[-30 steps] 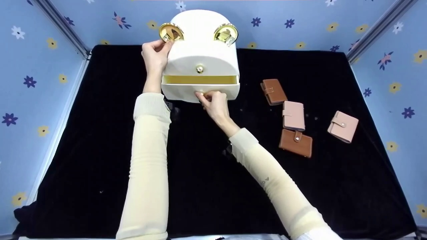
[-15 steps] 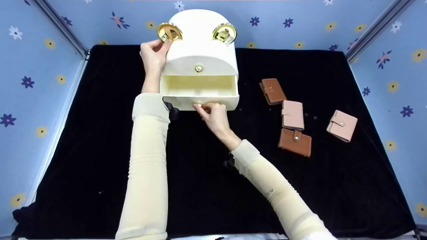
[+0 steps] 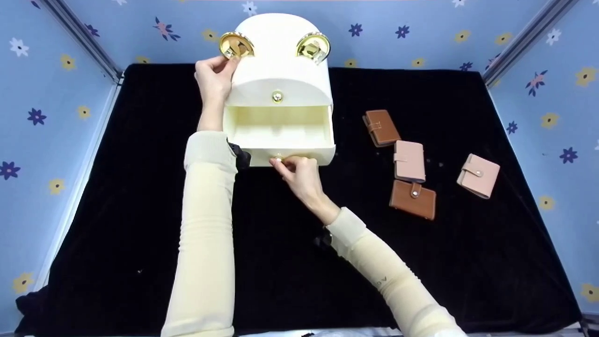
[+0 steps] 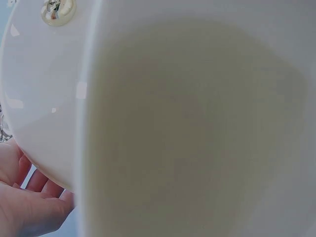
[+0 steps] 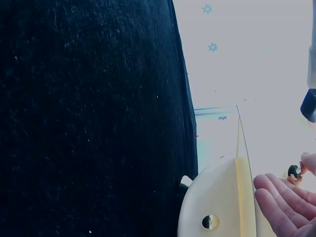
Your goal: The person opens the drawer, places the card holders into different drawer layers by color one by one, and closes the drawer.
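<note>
A white, round-topped box [image 3: 281,70] has two gold round pieces on top. Its lower drawer [image 3: 304,154] is pulled out and shows a bare cream inside. My right hand [image 3: 304,180] pinches the drawer's small knob [image 3: 278,158] between thumb and finger; the right wrist view shows the other fingers beside the knob [image 5: 295,172]. Up at the box's left side, my left hand [image 3: 214,82] rests below the left gold piece [image 3: 237,46], and in the left wrist view the hand [image 4: 34,202] has its fingertips against the side.
Right of the box lie a brown wallet [image 3: 383,128], a pink one [image 3: 409,161], another brown one [image 3: 413,200] and, farther right, a second pink one [image 3: 479,176]. Black cloth [image 3: 140,196] covers the table, with blue flowered walls [image 3: 383,35] around it.
The lower drawer has slid farther out toward the front, with my right hand moving along on its knob. My left hand has stayed at the box's left side.
</note>
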`<state>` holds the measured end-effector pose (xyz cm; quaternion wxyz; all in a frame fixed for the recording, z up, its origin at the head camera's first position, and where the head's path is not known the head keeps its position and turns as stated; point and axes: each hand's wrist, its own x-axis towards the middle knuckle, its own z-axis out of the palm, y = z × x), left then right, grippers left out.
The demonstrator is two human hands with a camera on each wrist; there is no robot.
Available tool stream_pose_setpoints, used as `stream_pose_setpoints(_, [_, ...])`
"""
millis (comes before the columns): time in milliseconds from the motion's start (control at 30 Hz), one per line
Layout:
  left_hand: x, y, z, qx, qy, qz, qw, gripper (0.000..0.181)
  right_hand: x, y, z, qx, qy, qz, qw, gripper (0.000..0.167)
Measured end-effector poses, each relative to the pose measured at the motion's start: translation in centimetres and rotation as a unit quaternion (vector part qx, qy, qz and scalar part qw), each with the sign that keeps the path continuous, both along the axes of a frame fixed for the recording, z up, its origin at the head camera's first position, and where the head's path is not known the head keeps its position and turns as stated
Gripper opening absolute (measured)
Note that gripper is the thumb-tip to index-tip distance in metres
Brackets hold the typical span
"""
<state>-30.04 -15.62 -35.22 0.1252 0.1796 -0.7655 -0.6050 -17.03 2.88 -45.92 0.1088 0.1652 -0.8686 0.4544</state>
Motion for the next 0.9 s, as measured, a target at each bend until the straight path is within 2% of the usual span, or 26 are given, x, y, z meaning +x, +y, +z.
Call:
stream_pose_setpoints(367, [0.1, 0.0, 0.0, 0.008, 0.004, 0.000, 1.0000, 0.026, 0.9, 0.1, -0.2, -0.004, -0.012, 0.009, 0.9999, 0.030])
stream_pose_setpoints(600, [0.1, 0.0, 0.1, 0.009, 0.006, -0.001, 0.9999, 0.027, 1.3, 0.5, -0.3, -0.030, -0.032, 0.037, 0.9984, 0.028])
stream_pose_setpoints(900, [0.1, 0.0, 0.0, 0.012, 0.002, -0.001, 0.9999, 0.028, 2.3, 2.4, -0.8, -0.036, -0.033, 0.045, 0.9978, 0.026])
